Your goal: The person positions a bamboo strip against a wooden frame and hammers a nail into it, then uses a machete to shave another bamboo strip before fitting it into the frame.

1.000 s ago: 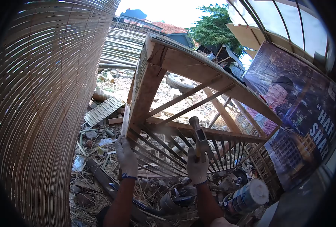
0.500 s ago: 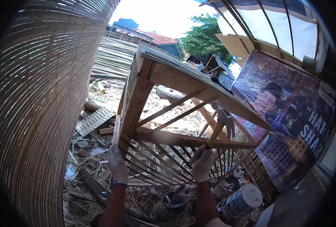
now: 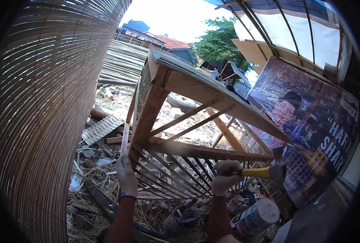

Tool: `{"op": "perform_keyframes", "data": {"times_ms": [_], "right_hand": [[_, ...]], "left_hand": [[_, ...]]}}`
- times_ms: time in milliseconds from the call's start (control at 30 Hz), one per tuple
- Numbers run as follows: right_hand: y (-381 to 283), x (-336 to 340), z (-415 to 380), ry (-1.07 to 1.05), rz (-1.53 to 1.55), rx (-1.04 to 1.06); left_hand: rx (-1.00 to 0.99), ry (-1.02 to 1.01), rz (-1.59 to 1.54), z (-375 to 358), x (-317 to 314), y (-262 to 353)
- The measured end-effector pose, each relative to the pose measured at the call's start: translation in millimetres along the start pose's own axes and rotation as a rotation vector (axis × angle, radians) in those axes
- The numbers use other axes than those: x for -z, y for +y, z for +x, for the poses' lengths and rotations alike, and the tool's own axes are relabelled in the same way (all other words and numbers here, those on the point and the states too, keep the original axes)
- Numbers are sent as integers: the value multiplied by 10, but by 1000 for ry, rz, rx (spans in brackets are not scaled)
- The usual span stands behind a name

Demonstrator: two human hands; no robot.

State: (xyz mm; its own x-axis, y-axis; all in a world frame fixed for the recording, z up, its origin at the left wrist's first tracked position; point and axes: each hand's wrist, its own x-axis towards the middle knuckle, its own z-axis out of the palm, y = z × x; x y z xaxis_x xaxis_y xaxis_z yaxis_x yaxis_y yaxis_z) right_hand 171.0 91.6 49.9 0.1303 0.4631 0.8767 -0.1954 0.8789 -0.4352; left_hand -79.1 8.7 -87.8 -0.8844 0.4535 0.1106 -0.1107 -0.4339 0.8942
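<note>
My left hand [image 3: 126,178], in a pale work glove, is closed around the lower end of a light wooden strip [image 3: 125,137] beside a wooden frame [image 3: 149,111]. The frame stands tilted, with a flat board on top, thick legs, crossbars and several thin dark slats below. My right hand [image 3: 224,178], gloved too, grips a hammer [image 3: 255,172] by its yellow and black handle. The hammer lies sideways, pointing right, its head blurred by motion near the frame's lower right corner. Its contact with the wood cannot be made out.
A large bamboo blind [image 3: 46,121] hangs along the left. A paint bucket [image 3: 265,210] lies on its side at lower right, among rubble and straw. A printed banner [image 3: 309,117] hangs on the right. Behind are a tire [image 3: 182,101] and stacked bamboo poles [image 3: 123,60].
The hammer has swung from upright to pointing right, and my right hand has turned with it. My left hand stays on the strip. The view has shifted slightly.
</note>
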Motion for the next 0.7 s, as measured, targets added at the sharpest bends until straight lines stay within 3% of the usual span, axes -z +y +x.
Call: {"op": "perform_keyframes", "data": {"times_ms": [33,100,167,200,267,367,400,433,467,500,533,633,700], "right_hand": [[78,24,67,-96,114,201],[544,288,68,-16,-599,10],[802,506,59,-65,-758,-146],[748,513,39,-17,-632,-220],[-20,151,30,84,-322,-389],[41,156,21,30,26,-34],[269,191,26,101,19,-41],[462,292,34,76,-142,-2],[683,439,72,-9,-569,-57],[701,503,109,-73,-802,-85],[695,569,131,-99,-860,-88],[-99,220,104,172,-376,-293],[-17,220,94,85,287,-56]], "left_hand": [[-34,25,21,-26,-19,10],[58,-39,-79,-22,-4,28],[7,-34,-104,0,-54,-50],[29,-29,-96,-1,-34,-32],[22,15,-42,50,-39,-125],[6,55,-97,88,-80,-297],[12,46,-95,91,-75,-254],[43,20,-74,74,-41,-170],[72,-7,-51,34,-10,-130],[74,-11,-53,6,-22,-133],[80,-16,-104,19,-38,-131],[70,-17,-131,98,-20,-172],[63,22,-83,5,-48,-35]]}}
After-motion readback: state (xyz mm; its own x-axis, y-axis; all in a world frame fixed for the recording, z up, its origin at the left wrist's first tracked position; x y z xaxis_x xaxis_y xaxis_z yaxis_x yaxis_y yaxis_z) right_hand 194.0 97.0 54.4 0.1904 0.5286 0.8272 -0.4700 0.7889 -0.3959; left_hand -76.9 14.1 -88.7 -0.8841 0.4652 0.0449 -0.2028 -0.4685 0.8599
